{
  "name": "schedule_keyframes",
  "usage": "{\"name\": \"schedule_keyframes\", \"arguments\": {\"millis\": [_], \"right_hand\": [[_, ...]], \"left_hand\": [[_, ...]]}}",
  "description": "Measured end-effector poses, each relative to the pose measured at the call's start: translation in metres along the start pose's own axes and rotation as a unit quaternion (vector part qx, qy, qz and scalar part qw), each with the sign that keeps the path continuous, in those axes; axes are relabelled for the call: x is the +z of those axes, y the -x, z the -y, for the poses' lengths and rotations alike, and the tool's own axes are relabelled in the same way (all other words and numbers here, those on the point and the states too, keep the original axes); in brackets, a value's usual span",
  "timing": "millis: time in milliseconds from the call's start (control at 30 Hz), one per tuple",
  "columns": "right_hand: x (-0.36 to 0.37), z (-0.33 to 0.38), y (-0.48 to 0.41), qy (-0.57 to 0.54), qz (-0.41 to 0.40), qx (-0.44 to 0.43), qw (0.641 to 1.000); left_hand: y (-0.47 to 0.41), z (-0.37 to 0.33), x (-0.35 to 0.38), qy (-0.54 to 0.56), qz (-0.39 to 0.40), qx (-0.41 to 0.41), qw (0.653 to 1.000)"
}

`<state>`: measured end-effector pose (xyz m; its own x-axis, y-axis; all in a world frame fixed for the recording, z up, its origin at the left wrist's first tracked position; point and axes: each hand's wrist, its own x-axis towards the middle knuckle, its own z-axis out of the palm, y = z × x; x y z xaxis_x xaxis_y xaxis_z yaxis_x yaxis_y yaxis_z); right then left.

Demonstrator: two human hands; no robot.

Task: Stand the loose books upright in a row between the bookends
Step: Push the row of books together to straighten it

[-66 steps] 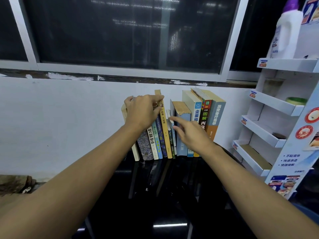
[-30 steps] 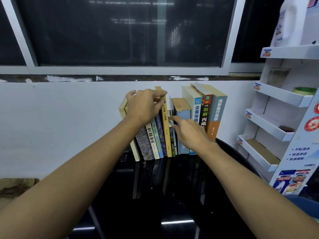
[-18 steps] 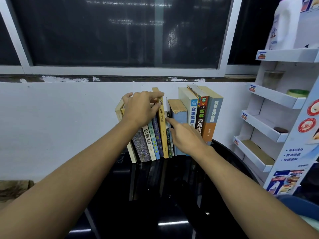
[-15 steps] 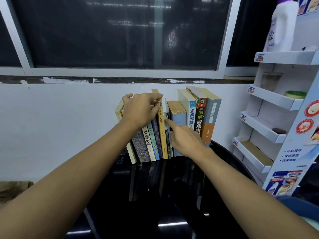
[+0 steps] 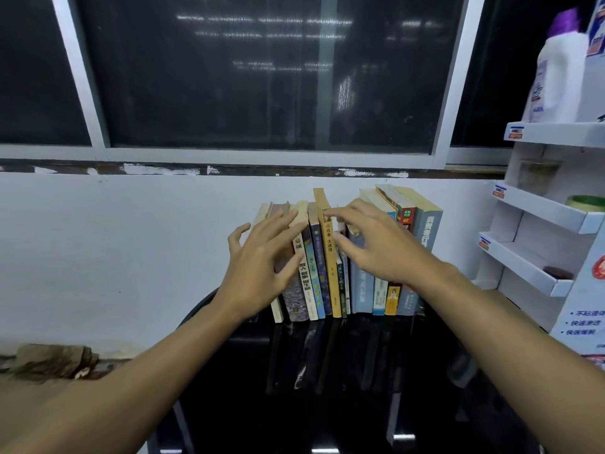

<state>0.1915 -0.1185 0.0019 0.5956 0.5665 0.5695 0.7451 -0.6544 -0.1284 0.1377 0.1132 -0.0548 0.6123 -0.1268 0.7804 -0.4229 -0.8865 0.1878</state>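
A row of books [image 5: 330, 276] stands against the white wall at the back of a glossy black table [image 5: 327, 388]. The left ones lean slightly left; a tall yellow-spined book [image 5: 328, 257] rises in the middle, and thicker books [image 5: 425, 224] stand at the right end. My left hand [image 5: 262, 260] is spread in front of the left books, its straight fingers touching their spines. My right hand [image 5: 373, 247] reaches over the middle, fingertips on the yellow book's top and thumb by a thin book. No bookends are visible.
A white tiered display rack [image 5: 550, 217] stands close to the right of the books, with a white bottle with a purple cap [image 5: 556, 67] on top. A dark window [image 5: 262, 77] fills the wall above. A brownish rough surface [image 5: 52, 358] lies at left.
My left hand has come off the tops of the left books and now lies spread against their spines. My right hand has risen from the thin books to the yellow book's top.
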Motion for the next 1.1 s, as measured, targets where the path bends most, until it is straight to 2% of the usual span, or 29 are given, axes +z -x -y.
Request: {"name": "schedule_keyframes", "arguments": {"millis": [100, 500, 800, 1100], "right_hand": [[-0.011, 0.008, -0.021, -0.008, -0.019, -0.04, 0.999], [0.006, 0.015, -0.101, 0.002, 0.129, -0.119, 0.984], [0.03, 0.001, -0.157, 0.015, 0.205, -0.122, 0.971], [0.048, -0.014, -0.19, 0.02, 0.282, -0.112, 0.953]], "left_hand": [[0.015, 0.007, -0.005, -0.005, -0.009, 0.014, 1.0], [0.052, 0.034, 0.022, -0.091, 0.076, 0.109, 0.987], [0.046, 0.053, 0.063, -0.145, 0.07, 0.114, 0.98], [0.039, 0.055, 0.095, -0.107, 0.053, 0.143, 0.982]]}}
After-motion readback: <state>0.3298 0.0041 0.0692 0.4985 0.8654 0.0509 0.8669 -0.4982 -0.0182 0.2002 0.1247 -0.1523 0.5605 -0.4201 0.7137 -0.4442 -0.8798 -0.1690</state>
